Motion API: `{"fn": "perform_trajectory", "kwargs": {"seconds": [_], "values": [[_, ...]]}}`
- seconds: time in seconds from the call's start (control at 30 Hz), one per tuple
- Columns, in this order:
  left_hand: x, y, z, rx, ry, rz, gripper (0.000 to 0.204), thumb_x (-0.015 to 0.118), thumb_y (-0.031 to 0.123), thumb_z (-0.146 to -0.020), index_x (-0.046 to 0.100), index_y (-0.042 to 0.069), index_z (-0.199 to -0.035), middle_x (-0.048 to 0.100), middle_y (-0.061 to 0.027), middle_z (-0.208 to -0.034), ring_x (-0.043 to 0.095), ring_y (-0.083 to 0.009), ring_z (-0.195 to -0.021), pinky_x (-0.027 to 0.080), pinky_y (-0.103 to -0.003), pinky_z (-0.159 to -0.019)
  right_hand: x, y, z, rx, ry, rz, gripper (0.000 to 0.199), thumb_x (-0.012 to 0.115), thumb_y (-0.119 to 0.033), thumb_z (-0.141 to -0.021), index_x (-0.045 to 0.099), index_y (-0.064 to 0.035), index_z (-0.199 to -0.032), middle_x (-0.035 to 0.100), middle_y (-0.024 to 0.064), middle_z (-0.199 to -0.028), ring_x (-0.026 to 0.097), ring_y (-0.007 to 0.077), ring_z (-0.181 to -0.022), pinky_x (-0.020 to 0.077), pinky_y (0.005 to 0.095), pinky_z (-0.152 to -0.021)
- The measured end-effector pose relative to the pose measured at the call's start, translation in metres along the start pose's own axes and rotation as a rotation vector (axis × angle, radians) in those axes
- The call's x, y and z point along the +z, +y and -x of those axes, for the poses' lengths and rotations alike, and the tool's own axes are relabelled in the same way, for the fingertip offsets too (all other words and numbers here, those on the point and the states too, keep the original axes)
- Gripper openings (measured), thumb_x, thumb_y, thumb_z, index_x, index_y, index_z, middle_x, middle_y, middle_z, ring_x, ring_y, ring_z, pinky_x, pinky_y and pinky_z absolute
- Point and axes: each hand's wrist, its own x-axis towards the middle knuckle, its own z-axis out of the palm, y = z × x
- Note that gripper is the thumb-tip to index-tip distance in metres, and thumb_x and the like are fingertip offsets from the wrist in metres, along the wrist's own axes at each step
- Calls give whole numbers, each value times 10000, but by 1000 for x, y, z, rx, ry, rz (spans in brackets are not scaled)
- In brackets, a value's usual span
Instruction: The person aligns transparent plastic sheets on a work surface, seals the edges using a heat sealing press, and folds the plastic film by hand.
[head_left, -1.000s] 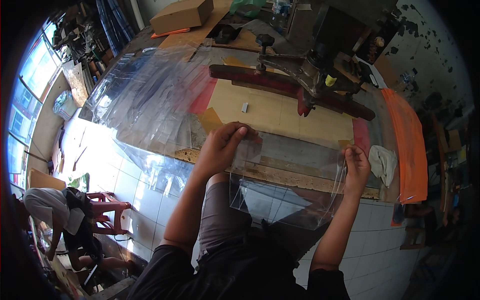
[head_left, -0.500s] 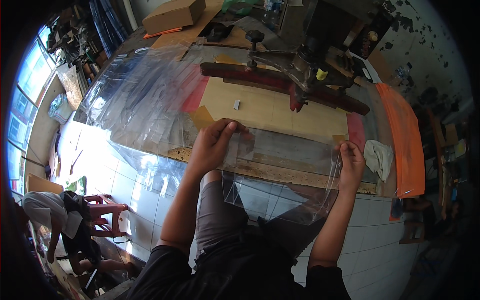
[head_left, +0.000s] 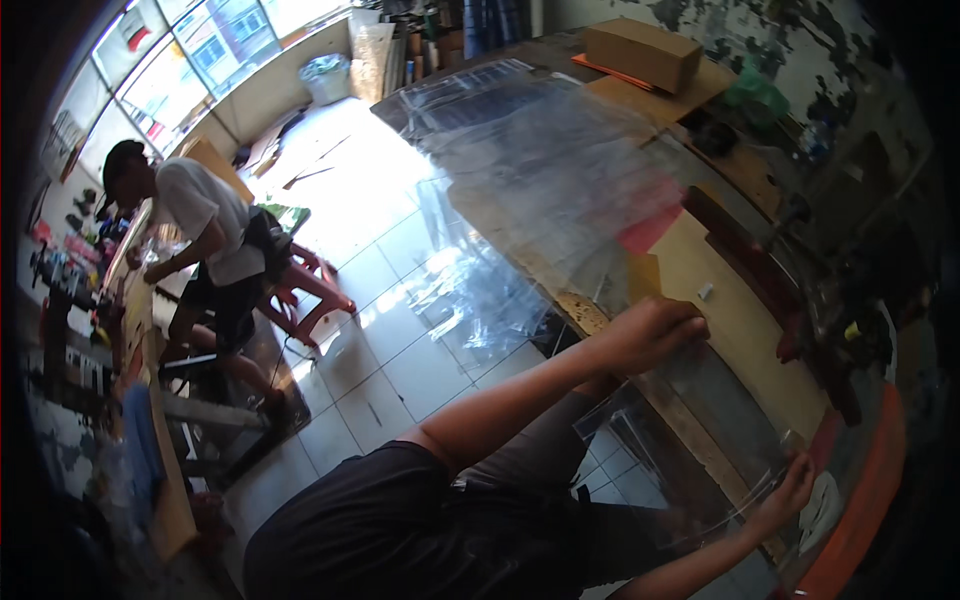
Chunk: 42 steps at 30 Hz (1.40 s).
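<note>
A clear plastic sheet point(head_left: 628, 425) hangs between my two hands at the table's front edge. My left hand point(head_left: 660, 332) pinches its left side, thumb and fingers closed, above the edge of the yellow board point(head_left: 738, 312). Its other side is in my right hand point(head_left: 792, 490), closed near a white cloth point(head_left: 822, 510). On the board lies a small whitish piece point(head_left: 705, 291). Beyond my hands, a dark red bar point(head_left: 745, 262) of a press-like machine spans the board. A heap of clear plastic sheets point(head_left: 540, 150) covers the table to the left.
Orange sheets point(head_left: 868, 490) lie at the table's right end. A cardboard box point(head_left: 642, 54) sits at the back. More clear plastic point(head_left: 480, 305) droops off the table's left side. A person point(head_left: 205, 205) stands at another bench on the left, beside a red stool point(head_left: 312, 285).
The whole view has swung left, bringing the other person and windows further in and shifting the table right. Both hands keep hold of the clear sheet, in about the same place at the table.
</note>
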Motion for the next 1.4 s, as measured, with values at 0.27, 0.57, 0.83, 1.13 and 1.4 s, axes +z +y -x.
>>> {"fn": "perform_trajectory", "kwargs": {"seconds": [0.27, 0.57, 0.83, 1.13, 1.4], "values": [[2, -10, 1, 76, 54, 45, 308, 527, 226, -1068, 689, -29, -1009, 742, -173, -941, 726, -329, -887, 547, -427, -804, -9, 32, -18, 25, -122, 84, 405, 587, -305, -1077, 649, 77, -1196, 656, 159, -1195, 589, 278, -1141, 437, 386, -1025], [5, -9, 1, 14, 54, 40, 313, 526, 240, -1064, 693, -15, -991, 728, -177, -887, 716, -338, -844, 540, -440, -789, 18, -9, 8, -75, -91, 163, 401, 590, -296, -1074, 646, 78, -1207, 651, 165, -1214, 586, 283, -1157, 434, 388, -1035], [6, -10, -2, 66, 58, 49, 306, 525, 228, -1066, 687, -11, -968, 717, -186, -873, 703, -362, -832, 530, -454, -781, 28, -13, 6, -83, -99, 183, 398, 594, -288, -1072, 644, 80, -1216, 646, 169, -1231, 583, 286, -1171, 431, 390, -1043], [5, -10, -2, 73, 43, 72, 300, 537, 220, -1062, 680, -21, -956, 710, -198, -878, 694, -381, -861, 526, -460, -801, 31, -13, 4, -98, -96, 185, 395, 598, -278, -1070, 641, 81, -1227, 641, 175, -1250, 579, 291, -1187, 427, 393, -1052], [4, -12, 0, 117, 51, 32, 301, 528, 226, -1067, 676, -17, -966, 700, -198, -894, 685, -384, -884, 520, -475, -808, 34, -14, 4, -106, -92, 184, 393, 601, -270, -1067, 638, 83, -1236, 637, 179, -1267, 576, 295, -1201, 424, 395, -1061]]}}
